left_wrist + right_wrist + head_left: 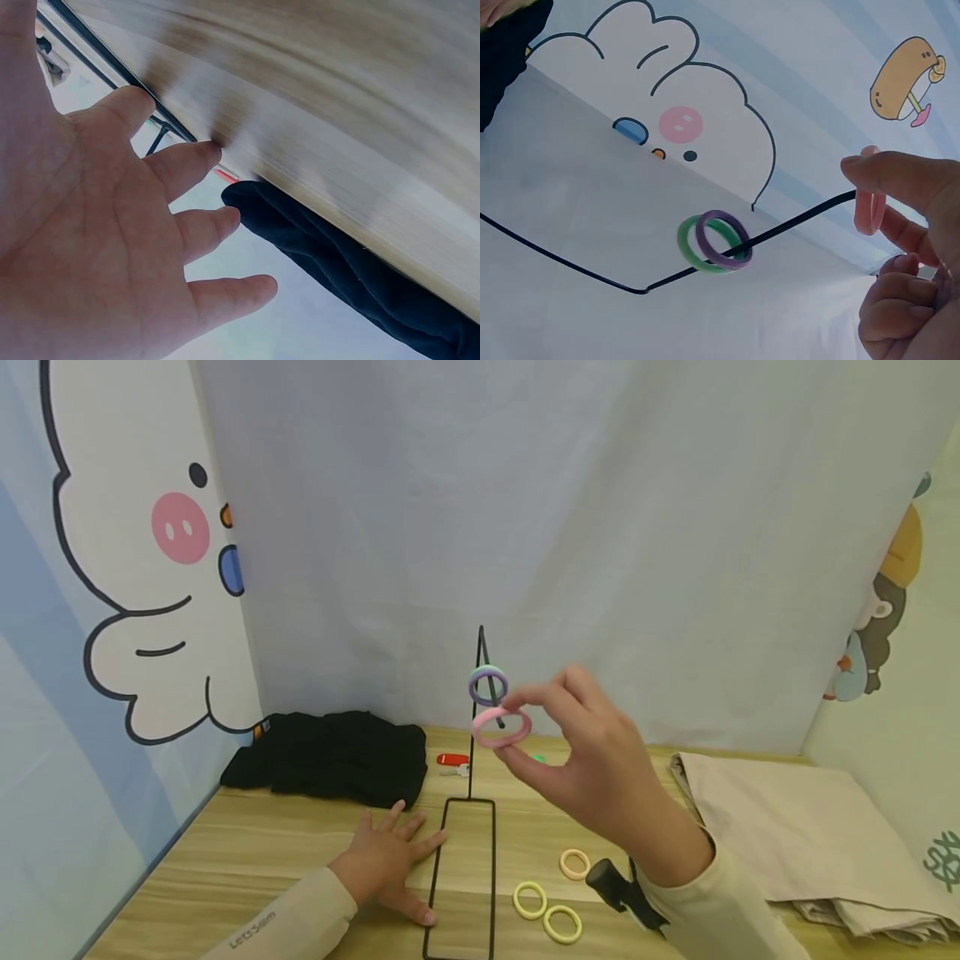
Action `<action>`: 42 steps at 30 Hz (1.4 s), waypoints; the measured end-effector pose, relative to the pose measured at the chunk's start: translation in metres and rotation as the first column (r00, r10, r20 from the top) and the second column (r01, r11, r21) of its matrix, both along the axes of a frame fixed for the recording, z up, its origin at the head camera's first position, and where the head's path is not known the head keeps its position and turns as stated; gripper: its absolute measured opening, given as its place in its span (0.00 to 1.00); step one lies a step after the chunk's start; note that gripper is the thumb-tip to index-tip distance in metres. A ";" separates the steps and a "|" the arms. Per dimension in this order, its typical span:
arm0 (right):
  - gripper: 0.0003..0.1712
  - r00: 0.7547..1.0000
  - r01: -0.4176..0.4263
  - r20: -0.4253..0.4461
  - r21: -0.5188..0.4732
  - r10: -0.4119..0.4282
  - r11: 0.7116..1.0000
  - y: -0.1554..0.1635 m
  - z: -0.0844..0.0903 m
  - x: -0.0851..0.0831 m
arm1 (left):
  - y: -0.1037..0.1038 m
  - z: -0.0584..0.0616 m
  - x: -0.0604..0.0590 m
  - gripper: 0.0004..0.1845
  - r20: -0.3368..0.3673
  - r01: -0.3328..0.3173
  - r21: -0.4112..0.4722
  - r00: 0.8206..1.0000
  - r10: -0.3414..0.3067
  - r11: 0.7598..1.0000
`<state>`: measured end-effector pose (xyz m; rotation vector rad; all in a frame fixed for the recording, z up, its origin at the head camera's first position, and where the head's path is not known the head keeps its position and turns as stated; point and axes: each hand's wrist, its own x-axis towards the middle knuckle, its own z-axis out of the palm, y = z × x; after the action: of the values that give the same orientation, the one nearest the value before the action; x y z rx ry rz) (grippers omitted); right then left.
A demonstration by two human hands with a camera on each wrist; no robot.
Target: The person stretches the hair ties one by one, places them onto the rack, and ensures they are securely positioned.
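- The pink ring [478, 727] is up at the free tip of the stand [470, 799], well above its base; I cannot tell whether that tip has passed into the hole.
- The right hand [600, 752] pinches the pink ring between thumb and index finger, to the right of the stand's arm; the left hand [386, 856] is spread on the desk [247, 868] at the left of the stand's base, holding nothing, with the thumb at the side bar.
- Handling, as a judgement: the ring looks light, fairly stiff and smooth, hardly fragile; a soft pinch on 2 opposite parts of the outer rim should do, leaving the hole clear; the stand looks thin and light, so it may tip or slide if bumped, and its base is the place to steady it.
- On the stand's arm hang 2 rings, 1 purple ring [702, 238] and 1 green ring [683, 241].
- Right of the stand's base lie 2 yellow rings [518, 902] and 1 orange ring [564, 865]; a black cloth [337, 756] lies to its far left.
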<state>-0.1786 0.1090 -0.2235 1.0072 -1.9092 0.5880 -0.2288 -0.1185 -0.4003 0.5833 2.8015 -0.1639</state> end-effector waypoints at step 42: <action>0.34 0.662 0.275 0.673 0.191 -0.330 0.942 0.042 -0.105 -0.057 | -0.001 -0.004 0.000 0.56 0.007 -0.003 0.026 1.000 0.003 1.000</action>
<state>-0.2361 0.1506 -0.3284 0.4886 -2.7233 0.7746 -0.2293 -0.1197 -0.4040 0.5847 2.8013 -0.1246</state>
